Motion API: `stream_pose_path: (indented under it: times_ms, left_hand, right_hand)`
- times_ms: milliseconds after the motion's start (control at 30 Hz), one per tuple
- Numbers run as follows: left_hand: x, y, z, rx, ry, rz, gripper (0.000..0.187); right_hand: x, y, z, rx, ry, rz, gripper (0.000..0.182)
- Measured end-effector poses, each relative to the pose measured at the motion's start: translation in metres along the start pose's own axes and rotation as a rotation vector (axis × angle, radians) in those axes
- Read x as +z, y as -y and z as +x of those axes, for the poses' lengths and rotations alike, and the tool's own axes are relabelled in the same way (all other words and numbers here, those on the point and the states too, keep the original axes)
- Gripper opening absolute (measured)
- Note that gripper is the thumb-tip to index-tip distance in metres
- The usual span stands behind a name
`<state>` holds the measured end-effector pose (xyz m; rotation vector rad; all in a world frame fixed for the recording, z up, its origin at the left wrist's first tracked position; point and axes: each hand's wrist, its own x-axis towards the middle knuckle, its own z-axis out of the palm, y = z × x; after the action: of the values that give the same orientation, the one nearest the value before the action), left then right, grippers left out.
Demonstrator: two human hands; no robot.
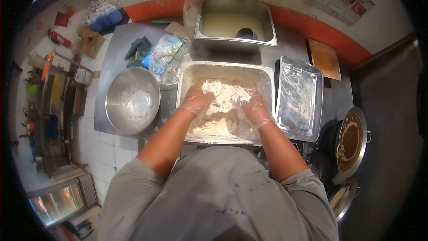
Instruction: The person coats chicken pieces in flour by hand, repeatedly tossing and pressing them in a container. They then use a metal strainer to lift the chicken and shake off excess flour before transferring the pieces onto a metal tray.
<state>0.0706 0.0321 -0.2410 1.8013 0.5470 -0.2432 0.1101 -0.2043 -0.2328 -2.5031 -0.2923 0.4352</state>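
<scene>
A deep metal tray [180, 76] stands at the table's front edge, with pale floury pieces [227, 96] and loose flour in it. My left hand [198, 99], in a clear plastic glove, is inside the tray at the left, its fingers curled round part of the floury pieces. My right hand [255, 107], gloved the same way, grips the pieces from the right side. Between my hands the clump is lifted over the flour on the tray's bottom. Flour coats both gloves' fingertips.
Left of the tray are a steel bowl [132, 102] and a wire strainer [167, 67]. Behind it stands a container [198, 31] of pale liquid with a dark round object. A floured shallow tray [296, 100] lies at right, beyond it a pan [352, 140] of brown contents.
</scene>
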Motion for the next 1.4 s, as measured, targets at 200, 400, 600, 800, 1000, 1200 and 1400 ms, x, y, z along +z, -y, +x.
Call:
stream_pose_path:
  times_ms: [200,400,600,800,1000,1200,1400]
  left_hand:
    - [-0.015,-0.047,-0.048,0.058,0.224,0.112,0.1]
    - [0.026,-0.062,-0.064,-0.239,0.441,0.868,0.109]
    - [0.03,-0.011,-0.04,-0.009,0.354,0.397,0.101]
    - [0.014,-0.014,-0.008,0.021,-0.06,0.51,0.081]
    - [0.032,-0.041,0.008,-0.139,0.086,0.689,0.111]
    - [0.04,-0.037,0.004,0.1,0.079,0.265,0.097]
    - [0.001,0.016,0.012,0.301,0.105,0.472,0.068]
  right_hand:
    - [-0.024,0.038,0.001,-0.13,0.288,0.35,0.058]
    - [0.016,0.024,-0.007,-0.319,0.74,-0.63,0.046]
    - [0.018,0.028,-0.024,-0.024,0.29,0.104,0.058]
    - [-0.001,-0.01,0.017,-0.085,0.19,-0.093,0.052]
    - [0.024,0.023,0.053,-0.041,0.455,-0.499,0.057]
    - [0.029,0.0,0.049,-0.216,0.066,0.152,0.068]
    - [-0.006,-0.033,0.014,-0.093,-0.007,0.377,0.054]
